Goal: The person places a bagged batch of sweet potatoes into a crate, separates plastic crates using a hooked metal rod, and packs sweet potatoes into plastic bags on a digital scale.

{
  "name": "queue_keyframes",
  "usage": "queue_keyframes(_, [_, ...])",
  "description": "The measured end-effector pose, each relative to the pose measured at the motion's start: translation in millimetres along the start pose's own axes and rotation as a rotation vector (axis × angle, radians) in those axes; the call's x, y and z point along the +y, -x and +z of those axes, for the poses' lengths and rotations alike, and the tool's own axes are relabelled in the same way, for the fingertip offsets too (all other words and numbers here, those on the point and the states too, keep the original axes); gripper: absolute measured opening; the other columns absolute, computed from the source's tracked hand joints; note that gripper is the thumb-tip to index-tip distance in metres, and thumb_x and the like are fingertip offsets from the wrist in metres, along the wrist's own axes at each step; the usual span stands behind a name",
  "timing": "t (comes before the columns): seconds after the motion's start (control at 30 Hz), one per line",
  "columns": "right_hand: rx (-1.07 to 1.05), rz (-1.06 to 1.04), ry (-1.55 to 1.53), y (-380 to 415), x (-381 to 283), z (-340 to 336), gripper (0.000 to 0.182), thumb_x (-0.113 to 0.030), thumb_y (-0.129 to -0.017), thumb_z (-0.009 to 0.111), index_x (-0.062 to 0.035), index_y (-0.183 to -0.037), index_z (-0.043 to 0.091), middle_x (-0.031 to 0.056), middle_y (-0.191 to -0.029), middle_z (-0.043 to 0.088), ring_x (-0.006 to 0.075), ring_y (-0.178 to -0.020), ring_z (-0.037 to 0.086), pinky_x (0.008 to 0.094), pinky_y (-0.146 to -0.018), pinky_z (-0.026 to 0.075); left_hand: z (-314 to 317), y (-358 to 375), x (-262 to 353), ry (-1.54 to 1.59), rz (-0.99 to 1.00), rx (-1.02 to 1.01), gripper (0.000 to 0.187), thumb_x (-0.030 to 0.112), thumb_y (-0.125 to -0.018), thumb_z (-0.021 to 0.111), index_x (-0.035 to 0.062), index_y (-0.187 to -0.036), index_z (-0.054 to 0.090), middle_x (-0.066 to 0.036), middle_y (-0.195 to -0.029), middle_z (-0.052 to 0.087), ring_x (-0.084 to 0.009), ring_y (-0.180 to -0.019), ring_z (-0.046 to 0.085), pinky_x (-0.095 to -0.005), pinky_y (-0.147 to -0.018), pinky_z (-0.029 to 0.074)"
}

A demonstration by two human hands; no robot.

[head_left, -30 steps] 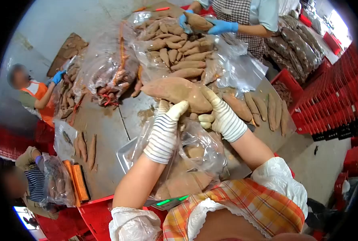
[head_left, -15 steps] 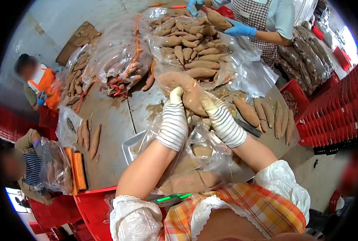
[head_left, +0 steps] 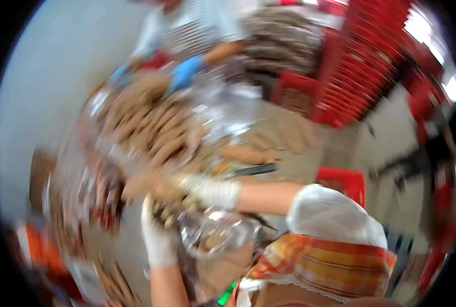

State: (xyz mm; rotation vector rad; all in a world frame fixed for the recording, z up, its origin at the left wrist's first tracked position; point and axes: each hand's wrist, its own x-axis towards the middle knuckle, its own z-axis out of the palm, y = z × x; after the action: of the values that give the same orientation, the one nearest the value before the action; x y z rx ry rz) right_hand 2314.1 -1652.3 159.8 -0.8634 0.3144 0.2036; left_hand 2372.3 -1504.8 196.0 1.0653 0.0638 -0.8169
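Observation:
The view is smeared by motion. A large, curved, brown sweet potato (head_left: 145, 188) is between my two gloved hands, above the table. My left hand (head_left: 158, 230), in a pale glove, closes on it from below. From the right, my right hand (head_left: 207, 191) grips its other end; fine finger detail is blurred. Just below the hands lies an opened clear plastic bag (head_left: 189, 233) with sweet potatoes showing inside. A bigger brown piece (head_left: 223, 276) shows through plastic close to my body. A dark-handled tool (head_left: 253, 170) lies beyond my right wrist.
A heap of sweet potatoes (head_left: 154, 128) lies on plastic across the table, where a co-worker in blue gloves (head_left: 187, 71) stands. Filled bags (head_left: 97, 189) are at the left. Stacked red crates (head_left: 361, 61) and a red crate (head_left: 346, 179) stand right. Something glows green (head_left: 227, 294) near my apron.
My head has turned to the right, so the table has swung left in view. Both hands still hold the sweet potato. The co-worker's blue-gloved hands are now over the heap.

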Motion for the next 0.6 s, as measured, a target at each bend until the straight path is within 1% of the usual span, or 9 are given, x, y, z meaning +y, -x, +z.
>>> queue_keyframes(0.03, [0.0, -0.143, -0.088, 14.8, -1.9, 17.4, 0.025, -0.042, -0.082, 0.061, -0.0169, -0.08, 0.058, -0.0056, -0.06, 0.05, 0.0037, -0.039, 0.037, 0.0203, -0.033, 0.028, 14.5, 10.1, -0.2, -0.005, 0.054, 0.007, 0.02, 0.03, -0.087, 0.057, 0.0129, -0.08, 0.051, 0.003, -0.069, 0.051, -0.0078, -0.057, 0.049, -0.0173, -0.045, 0.036])
queue_keyframes(0.07, [-0.043, -0.172, 0.05, 44.5, -14.6, 25.1, 0.031, -0.049, -0.08, 0.06, -0.018, -0.081, 0.059, -0.0059, -0.061, 0.052, 0.0023, -0.039, 0.036, 0.021, -0.034, 0.026, 13.8, 7.5, -4.9, 0.006, 0.091, 0.026, 0.021, 0.031, -0.087, 0.057, 0.0123, -0.079, 0.052, 0.003, -0.068, 0.052, -0.0087, -0.055, 0.05, -0.0175, -0.045, 0.036])
queue_keyframes(0.1, [-0.115, -0.155, 0.013, 30.9, -5.5, 11.5, 0.047, -0.052, -0.075, 0.063, -0.0125, -0.102, 0.059, -0.0002, -0.07, 0.059, 0.0079, -0.046, 0.048, 0.0249, -0.04, 0.038, 7.5, 2.6, -5.1, -0.104, 0.099, 0.01, 0.032, 0.039, -0.086, 0.056, 0.0085, -0.095, 0.055, -0.002, -0.074, 0.056, -0.0129, -0.067, 0.056, -0.0258, -0.058, 0.048])
queue_keyframes(0.13, [-0.137, -0.169, 0.051, 28.5, -3.3, 9.6, 0.048, -0.052, -0.075, 0.063, -0.0123, -0.103, 0.058, 0.0002, -0.07, 0.059, 0.0083, -0.047, 0.048, 0.025, -0.04, 0.038, 17.0, 6.6, -8.4, -0.026, 0.101, 0.034, 0.023, 0.032, -0.085, 0.058, 0.009, -0.085, 0.056, 0.0, -0.07, 0.057, -0.0093, -0.056, 0.051, -0.0198, -0.048, 0.039])
queue_keyframes(0.17, [-0.119, -0.192, 0.103, 30.4, -2.6, 11.4, 0.049, -0.051, -0.075, 0.063, -0.0121, -0.104, 0.058, 0.0006, -0.071, 0.059, 0.0087, -0.048, 0.048, 0.0252, -0.041, 0.038, 3.5, -6.6, -8.7, 0.032, 0.085, -0.085, 0.03, 0.039, -0.084, 0.054, 0.0091, -0.091, 0.055, -0.002, -0.078, 0.057, -0.011, -0.065, 0.051, -0.0222, -0.056, 0.039])
queue_keyframes(0.2, [-0.095, -0.217, 0.156, 34.0, -3.1, 13.1, 0.05, -0.051, -0.075, 0.063, -0.0119, -0.105, 0.057, 0.001, -0.072, 0.059, 0.009, -0.049, 0.049, 0.0253, -0.042, 0.039, -22.7, -26.9, -4.7, 0.13, 0.017, -0.287, 0.039, 0.046, -0.084, 0.05, 0.0092, -0.096, 0.054, -0.003, -0.085, 0.056, -0.0126, -0.074, 0.052, -0.0246, -0.065, 0.04])
queue_keyframes(0.3, [-0.025, -0.283, 0.302, 33.7, -6.7, 12.9, 0.052, -0.051, -0.075, 0.064, -0.0112, -0.107, 0.056, 0.0021, -0.074, 0.06, 0.0102, -0.051, 0.05, 0.0258, -0.044, 0.04, -94.0, -107.9, -3.5, 0.358, -0.474, -1.215, 0.066, 0.066, -0.082, 0.038, 0.0095, -0.114, 0.051, -0.009, -0.108, 0.055, -0.0174, -0.101, 0.053, -0.0318, -0.091, 0.042])
queue_keyframes(0.33, [0.004, -0.303, 0.351, 35.9, -8.0, 13.7, 0.053, -0.051, -0.074, 0.064, -0.011, -0.108, 0.055, 0.0025, -0.074, 0.06, 0.0105, -0.052, 0.051, 0.026, -0.044, 0.04, -66.6, -92.1, -6.4, 0.431, -0.563, -1.336, 0.081, 0.072, -0.079, 0.032, 0.0077, -0.127, 0.045, -0.013, -0.115, 0.056, -0.0168, -0.105, 0.053, -0.032, -0.092, 0.041])
queue_keyframes(0.6, [0.186, -0.413, 0.67, 27.2, -7.0, 22.5, 0.061, -0.049, -0.073, 0.065, -0.0092, -0.116, 0.051, 0.0056, -0.08, 0.061, 0.0135, -0.058, 0.054, 0.0273, -0.05, 0.044, 39.0, -20.2, -61.5, -0.147, -0.15, -0.654, 0.077, 0.069, -0.081, 0.033, 0.0076, -0.126, 0.046, -0.013, -0.114, 0.056, -0.0174, -0.104, 0.053, -0.0327, -0.092, 0.042])
